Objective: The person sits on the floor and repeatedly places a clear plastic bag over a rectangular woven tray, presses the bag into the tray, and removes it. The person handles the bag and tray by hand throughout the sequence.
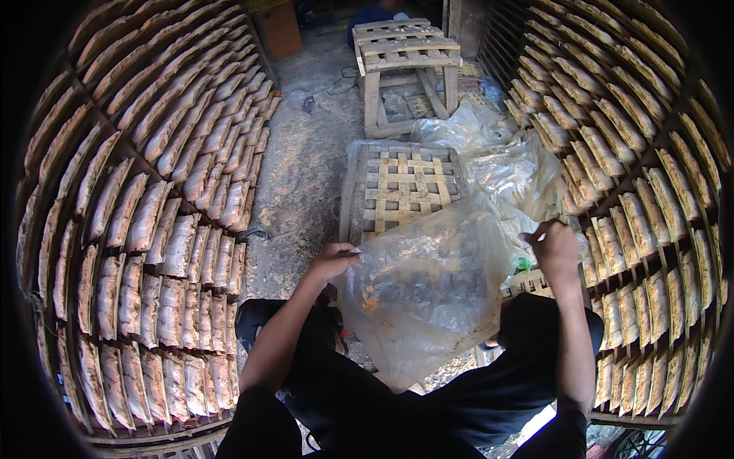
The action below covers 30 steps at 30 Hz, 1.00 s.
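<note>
My left hand [335,261] pinches the left edge of a cloudy, translucent plastic sheet [424,281] between thumb and fingers. The sheet hangs in front of me and over my lap, with orange crumbs stuck to its left part. Over to the right, my right hand [553,249] is raised with curled fingers, thumb and forefinger close together. Whether a bit of plastic is between those fingertips cannot be made out. Under and beyond the sheet lies a wooden frame with a woven slat top [395,178]; the plastic covers its near part.
Slatted racks stacked with pale, orange-crusted slabs rise at left [178,246] and right [625,229]. Crumpled plastic sheets [510,166] lie right of the frame. A wooden slatted stand [410,66] is farther off on the crumb-strewn concrete floor [298,149].
</note>
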Each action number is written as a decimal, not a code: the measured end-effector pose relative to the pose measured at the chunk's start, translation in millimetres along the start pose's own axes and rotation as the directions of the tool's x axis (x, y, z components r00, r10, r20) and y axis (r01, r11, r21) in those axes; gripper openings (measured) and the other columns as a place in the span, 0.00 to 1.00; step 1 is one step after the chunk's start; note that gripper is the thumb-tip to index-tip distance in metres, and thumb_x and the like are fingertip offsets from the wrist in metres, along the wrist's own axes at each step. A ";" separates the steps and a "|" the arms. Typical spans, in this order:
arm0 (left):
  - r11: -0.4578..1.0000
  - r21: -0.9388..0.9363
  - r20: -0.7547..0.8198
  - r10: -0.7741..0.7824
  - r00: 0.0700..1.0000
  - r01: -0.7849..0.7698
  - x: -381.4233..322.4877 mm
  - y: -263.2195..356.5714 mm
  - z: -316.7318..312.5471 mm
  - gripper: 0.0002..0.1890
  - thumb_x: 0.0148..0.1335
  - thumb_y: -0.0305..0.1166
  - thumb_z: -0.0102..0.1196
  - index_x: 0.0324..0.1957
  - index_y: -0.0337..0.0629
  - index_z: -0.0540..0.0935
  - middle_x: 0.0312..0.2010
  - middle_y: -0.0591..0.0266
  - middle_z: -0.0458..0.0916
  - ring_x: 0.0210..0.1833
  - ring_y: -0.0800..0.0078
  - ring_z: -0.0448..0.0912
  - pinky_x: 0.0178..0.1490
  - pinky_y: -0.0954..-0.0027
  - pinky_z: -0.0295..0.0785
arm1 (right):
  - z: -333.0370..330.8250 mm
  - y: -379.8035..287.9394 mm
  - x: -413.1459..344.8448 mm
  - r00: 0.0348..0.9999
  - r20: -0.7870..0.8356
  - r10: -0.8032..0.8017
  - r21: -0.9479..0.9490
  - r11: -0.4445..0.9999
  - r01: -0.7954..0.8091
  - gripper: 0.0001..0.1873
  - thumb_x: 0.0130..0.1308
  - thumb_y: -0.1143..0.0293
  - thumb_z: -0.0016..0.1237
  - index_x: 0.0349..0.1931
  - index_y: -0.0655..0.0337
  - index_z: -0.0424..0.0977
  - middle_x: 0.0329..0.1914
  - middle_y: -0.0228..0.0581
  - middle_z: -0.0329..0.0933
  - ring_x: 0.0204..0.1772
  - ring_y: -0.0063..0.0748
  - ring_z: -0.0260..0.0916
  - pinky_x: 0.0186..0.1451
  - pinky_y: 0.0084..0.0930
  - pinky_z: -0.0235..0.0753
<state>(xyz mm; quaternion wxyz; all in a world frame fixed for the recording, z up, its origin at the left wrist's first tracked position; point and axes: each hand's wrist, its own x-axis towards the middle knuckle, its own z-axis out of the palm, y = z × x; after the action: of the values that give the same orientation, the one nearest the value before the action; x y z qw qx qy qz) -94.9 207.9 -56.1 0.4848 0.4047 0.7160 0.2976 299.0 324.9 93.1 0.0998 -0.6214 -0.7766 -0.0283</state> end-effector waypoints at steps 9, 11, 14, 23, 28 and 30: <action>0.990 -0.138 0.037 0.003 0.999 0.003 -13.4 6.3 5.4 0.12 0.59 0.39 0.62 0.37 0.41 0.81 0.29 0.67 0.81 0.27 0.82 0.73 0.30 0.78 0.68 | -19.3 50.8 7.5 0.963 -0.238 0.128 0.239 0.969 -0.070 0.08 0.51 0.70 0.61 0.32 0.62 0.81 0.29 0.55 0.78 0.34 0.54 0.78 0.39 0.39 0.75; 0.989 -0.144 0.023 -0.016 1.000 0.019 -14.7 5.2 5.1 0.13 0.59 0.40 0.62 0.38 0.41 0.81 0.29 0.68 0.81 0.26 0.83 0.73 0.29 0.78 0.67 | -24.0 44.6 5.9 0.971 -0.195 0.141 0.270 0.959 -0.085 0.08 0.50 0.71 0.62 0.31 0.61 0.81 0.29 0.55 0.79 0.34 0.54 0.77 0.39 0.38 0.75; 0.990 -0.130 0.010 -0.049 0.999 0.050 -22.0 21.7 9.5 0.16 0.58 0.42 0.62 0.41 0.41 0.82 0.29 0.69 0.80 0.26 0.83 0.72 0.28 0.79 0.67 | -15.5 50.4 5.8 0.977 -0.205 0.064 0.219 0.976 -0.018 0.10 0.52 0.68 0.62 0.29 0.65 0.81 0.31 0.55 0.79 0.32 0.49 0.78 0.36 0.37 0.73; 0.974 -0.226 -0.059 0.005 0.998 -0.018 -23.6 25.0 19.2 0.17 0.60 0.41 0.61 0.43 0.39 0.83 0.27 0.73 0.78 0.26 0.87 0.70 0.26 0.80 0.63 | -6.4 30.2 7.1 0.992 -0.046 0.121 0.152 0.982 -0.113 0.07 0.56 0.63 0.59 0.29 0.56 0.82 0.27 0.55 0.78 0.33 0.56 0.77 0.38 0.42 0.76; 0.985 -0.173 -0.061 -0.010 0.998 0.000 -24.1 32.2 19.2 0.15 0.60 0.41 0.61 0.43 0.41 0.83 0.27 0.74 0.78 0.26 0.87 0.70 0.26 0.81 0.62 | -5.1 26.7 6.1 0.987 -0.051 0.149 0.123 0.982 -0.142 0.08 0.56 0.63 0.59 0.30 0.56 0.83 0.27 0.56 0.78 0.35 0.57 0.77 0.39 0.45 0.75; 0.987 -0.158 -0.049 -0.025 0.998 0.017 -29.1 38.3 17.8 0.15 0.60 0.41 0.61 0.42 0.42 0.84 0.26 0.75 0.79 0.26 0.87 0.70 0.26 0.81 0.62 | -3.9 24.2 6.9 0.982 -0.044 0.186 0.131 0.975 -0.179 0.08 0.55 0.63 0.60 0.30 0.56 0.83 0.27 0.57 0.78 0.35 0.57 0.77 0.39 0.45 0.75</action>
<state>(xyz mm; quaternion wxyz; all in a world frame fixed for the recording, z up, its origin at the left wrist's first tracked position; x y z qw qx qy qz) -61.3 202.2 -17.9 0.4999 0.3498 0.7068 0.3582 321.5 336.3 96.3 0.1628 -0.6816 -0.7133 0.0127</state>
